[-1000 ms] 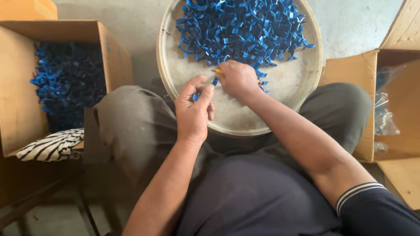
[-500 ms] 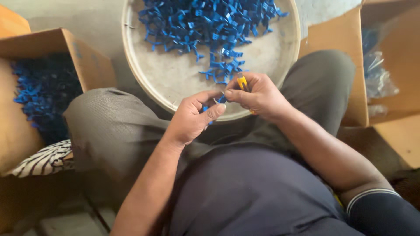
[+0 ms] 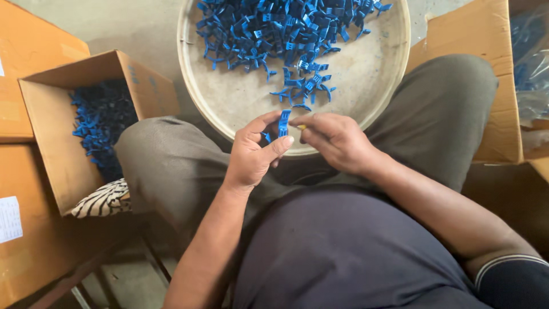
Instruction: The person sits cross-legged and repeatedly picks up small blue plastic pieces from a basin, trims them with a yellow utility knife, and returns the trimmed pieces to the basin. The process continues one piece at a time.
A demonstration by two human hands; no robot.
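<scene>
Biggest thing in view is the person's own lap: dark shirt at the bottom, grey-green trousers [image 3: 171, 166] with the knees spread toward 10 and 2 o'clock. Resting between the knees at 12 o'clock is a big round shallow tray [image 3: 366, 74], pale and a bit grubby, with a heap of small blue plastic clips [image 3: 286, 28] spread over its far half and a few strays trailing down toward the near rim.

At 9 o'clock there's an open cardboard box [image 3: 143, 86] loaded with more of the same blue pieces, darker in the shade. A striped cloth [image 3: 103, 200] pokes out just under its near corner. Another cardboard box [image 3: 474, 68] sits at 2 o'clock, right behind the right knee, with what looks like clear plastic bagging [image 3: 532, 63] inside; can't really tell what's in it.

Now the hands, both dead centre over the tray's near rim. The left hand [image 3: 251, 154] is curled, thumb and fingers pinching a single blue clip [image 3: 283, 123] that stands upright between the fingertips. The right hand [image 3: 337, 140] is closed too, fingertips right up against that same clip from the 3 o'clock side, and there's a tiny yellow bit [image 3: 301, 127] peeking out at its fingertips. Too small to say what that is.
</scene>
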